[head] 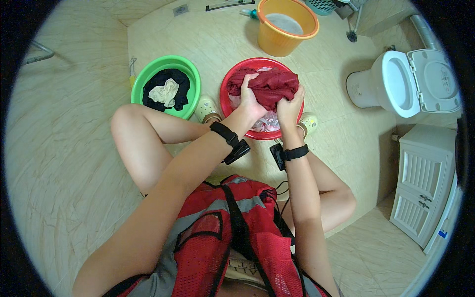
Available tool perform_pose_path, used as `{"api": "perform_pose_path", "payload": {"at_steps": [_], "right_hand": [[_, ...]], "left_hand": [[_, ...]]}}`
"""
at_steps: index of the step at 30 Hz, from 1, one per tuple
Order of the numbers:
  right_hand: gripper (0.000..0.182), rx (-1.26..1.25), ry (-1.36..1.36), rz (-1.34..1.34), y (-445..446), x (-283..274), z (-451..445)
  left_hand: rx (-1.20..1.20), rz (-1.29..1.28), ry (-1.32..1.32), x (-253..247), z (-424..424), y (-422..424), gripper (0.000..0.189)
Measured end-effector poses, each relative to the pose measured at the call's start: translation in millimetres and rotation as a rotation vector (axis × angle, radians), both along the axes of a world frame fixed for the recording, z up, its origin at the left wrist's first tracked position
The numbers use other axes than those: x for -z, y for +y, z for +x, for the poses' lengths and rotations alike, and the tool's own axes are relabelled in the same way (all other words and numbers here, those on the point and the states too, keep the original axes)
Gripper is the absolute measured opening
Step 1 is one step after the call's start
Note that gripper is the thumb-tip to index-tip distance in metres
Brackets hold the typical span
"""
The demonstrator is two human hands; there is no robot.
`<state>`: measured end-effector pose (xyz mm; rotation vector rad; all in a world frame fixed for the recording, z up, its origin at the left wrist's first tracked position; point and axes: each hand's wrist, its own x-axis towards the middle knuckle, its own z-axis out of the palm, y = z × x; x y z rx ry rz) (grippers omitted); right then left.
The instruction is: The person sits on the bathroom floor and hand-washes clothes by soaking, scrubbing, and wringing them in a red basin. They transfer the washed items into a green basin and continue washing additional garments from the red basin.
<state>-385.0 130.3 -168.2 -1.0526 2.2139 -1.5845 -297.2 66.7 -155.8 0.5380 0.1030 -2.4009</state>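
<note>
A wet dark-red cloth [272, 85] is bunched up over the red plastic basin [224, 92]. My left hand [252, 100] holds its left side, thumb raised and fingers hidden under the folds. On the right side, my right hand [290, 109] grips the same cloth, its fingers partly covered. Below the cloth, pale pinkish wet fabric and water [268, 122] show in the basin. To the left stands a green plastic basin [195, 80] holding black clothing [181, 83] with a cream cloth [166, 92] on top.
Beyond the red basin stands an orange bucket [276, 42] of foamy water [284, 24]. At right are a white toilet [399, 83] with its lid raised and a white louvred cabinet [419, 178]. A toilet brush [351, 35] stands at the back. My clogs [207, 107] flank the basin.
</note>
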Motion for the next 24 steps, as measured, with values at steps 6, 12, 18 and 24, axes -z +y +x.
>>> {"api": "perform_pose_path", "payload": {"at_steps": [6,12,18,24], "right_hand": [[0.091,-0.618,0.278,-0.204,39,-42,-8],[0.077,-0.341,0.622,-0.203,20,-29,-10],[0.053,-0.198,0.263,0.201,7,-18,1],[0.025,-0.354,-0.229,0.176,5,-7,2]], "left_hand": [[0.08,0.02,-0.037,-18,0,-10,0.047],[-0.013,-0.112,-0.18,-8,-24,16,0.037],[-0.221,-0.689,-0.836,-17,-15,26,0.029],[0.086,-0.808,-0.705,1,3,8,0.025]]}}
